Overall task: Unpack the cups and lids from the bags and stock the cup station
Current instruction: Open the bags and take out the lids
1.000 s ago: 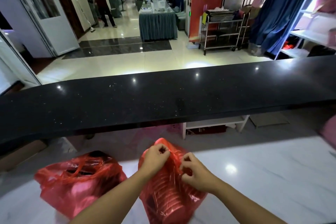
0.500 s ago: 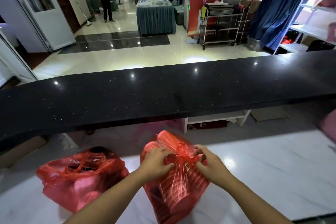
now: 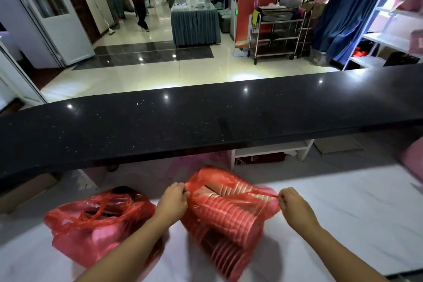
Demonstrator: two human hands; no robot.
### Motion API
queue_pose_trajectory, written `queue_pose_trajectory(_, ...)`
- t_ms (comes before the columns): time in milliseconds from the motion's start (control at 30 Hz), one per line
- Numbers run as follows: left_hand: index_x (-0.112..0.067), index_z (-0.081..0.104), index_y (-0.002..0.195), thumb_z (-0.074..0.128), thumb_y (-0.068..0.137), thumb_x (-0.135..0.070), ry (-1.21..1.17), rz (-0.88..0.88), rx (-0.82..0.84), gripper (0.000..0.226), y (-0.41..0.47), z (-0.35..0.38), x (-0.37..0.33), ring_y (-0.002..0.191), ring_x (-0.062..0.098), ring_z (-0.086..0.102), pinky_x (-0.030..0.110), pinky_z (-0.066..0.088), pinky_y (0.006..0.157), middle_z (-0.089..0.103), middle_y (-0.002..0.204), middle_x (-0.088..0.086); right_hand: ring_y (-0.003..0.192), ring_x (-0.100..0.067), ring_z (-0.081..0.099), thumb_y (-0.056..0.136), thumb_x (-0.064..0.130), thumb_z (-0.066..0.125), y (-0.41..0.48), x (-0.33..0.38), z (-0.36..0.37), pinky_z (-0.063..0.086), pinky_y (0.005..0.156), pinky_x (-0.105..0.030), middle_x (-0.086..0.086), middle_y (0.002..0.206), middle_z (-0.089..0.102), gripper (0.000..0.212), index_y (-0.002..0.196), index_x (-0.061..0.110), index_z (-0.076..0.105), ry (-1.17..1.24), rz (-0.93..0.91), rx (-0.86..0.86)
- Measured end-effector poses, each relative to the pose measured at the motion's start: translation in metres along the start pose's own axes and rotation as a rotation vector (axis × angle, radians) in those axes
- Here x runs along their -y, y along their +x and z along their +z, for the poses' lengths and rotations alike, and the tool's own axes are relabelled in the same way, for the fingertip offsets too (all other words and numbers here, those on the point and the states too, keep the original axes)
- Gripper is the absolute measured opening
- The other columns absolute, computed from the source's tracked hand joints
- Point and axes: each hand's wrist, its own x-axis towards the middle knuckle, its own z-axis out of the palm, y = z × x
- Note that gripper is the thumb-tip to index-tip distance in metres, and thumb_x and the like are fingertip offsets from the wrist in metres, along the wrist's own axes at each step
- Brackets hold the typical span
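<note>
Hands first: the left hand [image 3: 174, 199] has its fingers curled tight and is pinching the left edge of the red bag [image 3: 229, 224] right at its mouth. The right hand [image 3: 291, 202] is curled too, with thumb and fingers nipping a thin, stretched strip of the same bag's plastic out on the right. That leaves the mouth spread wide between the two hands.

Inside you can see the cups [image 3: 219, 192]. They're nested stacks lying tilted, with the rims showing at the opening and the rest showing through the red film further down. The bag sits on the white marble counter [image 3: 354, 217], about in the middle and near the front edge.

A second red bag [image 3: 91, 231] sits just to the left, and the left forearm crosses in front of its right side. Its handles are flopped loose, and there's something dark at the top. It might be lids, but it's too blurry to call.

Behind both bags, a raised black stone bar top [image 3: 206, 119] runs across the whole view. Past that is a tiled hall with a red banner [image 3: 259, 2], a steel trolley [image 3: 278, 30] and a table with a grey-blue skirt [image 3: 195, 25]. There's also a blue curtain [image 3: 350, 7] and a person in a dark red shirt [image 3: 136, 0] over by the doors.
</note>
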Motion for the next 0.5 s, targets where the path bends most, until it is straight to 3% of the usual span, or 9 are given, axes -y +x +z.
queue_pose_trajectory(67,-0.028,0.04,0.068,0.058,0.092,-0.022,-0.038,0.05,0.052,0.031,-0.002,0.001,0.0,0.084,0.021,0.054,0.038,0.045,0.08,0.05,0.081,-0.006,0.075,-0.025,0.058,0.096,0.015,0.055,0.004,-0.01,-0.004,0.048,0.067,-0.04,0.005,0.089,0.052,0.019,0.08,0.026,0.05,0.022,0.071,-0.073)
queue_pose_trajectory(167,-0.024,0.049,0.072,0.053,0.083,-0.034,-0.009,0.26,0.149,0.015,-0.01,0.006,-0.01,0.08,0.017,0.045,0.034,0.039,0.076,0.048,0.08,-0.011,0.078,-0.027,0.057,0.093,0.008,0.051,0.019,-0.006,-0.01,0.048,0.068,-0.039,-0.001,0.091,0.058,0.017,0.082,0.02,0.057,0.091,0.142,-0.091)
queue_pose_trajectory(267,-0.027,0.061,0.089,0.049,0.086,-0.049,-0.013,0.361,0.129,0.026,-0.012,0.014,-0.018,0.09,0.012,0.041,0.027,0.039,0.085,0.048,0.091,-0.017,0.095,-0.029,0.059,0.091,0.004,0.051,0.028,0.006,-0.013,0.048,0.078,-0.037,-0.007,0.11,0.061,0.024,0.108,0.015,0.064,0.103,0.144,-0.026)
queue_pose_trajectory(333,-0.028,0.062,0.098,0.049,0.089,-0.052,-0.06,0.316,0.052,0.029,-0.01,0.015,-0.023,0.097,0.011,0.04,0.026,0.039,0.093,0.05,0.1,-0.017,0.098,-0.029,0.061,0.089,0.003,0.058,0.025,0.02,-0.014,0.05,0.083,-0.038,-0.006,0.114,0.059,0.028,0.115,0.012,0.065,0.127,0.034,-0.102)
queue_pose_trajectory(400,-0.027,0.061,0.117,0.054,0.092,-0.047,-0.09,0.255,-0.005,0.032,-0.008,0.014,-0.028,0.108,0.01,0.039,0.029,0.038,0.102,0.052,0.113,-0.016,0.096,-0.024,0.061,0.085,0.003,0.065,0.017,0.037,-0.013,0.051,0.084,-0.039,-0.003,0.109,0.061,0.026,0.109,0.012,0.068,0.137,-0.171,-0.165)
queue_pose_trajectory(500,-0.028,0.047,0.141,0.056,0.096,-0.043,-0.107,0.207,-0.024,0.048,-0.007,0.011,-0.035,0.126,0.01,0.033,0.031,0.033,0.11,0.042,0.128,-0.018,0.098,-0.017,0.058,0.086,0.012,0.066,0.006,0.06,-0.008,0.049,0.087,-0.035,0.004,0.108,0.062,0.021,0.106,0.018,0.068,0.078,-0.404,-0.157)
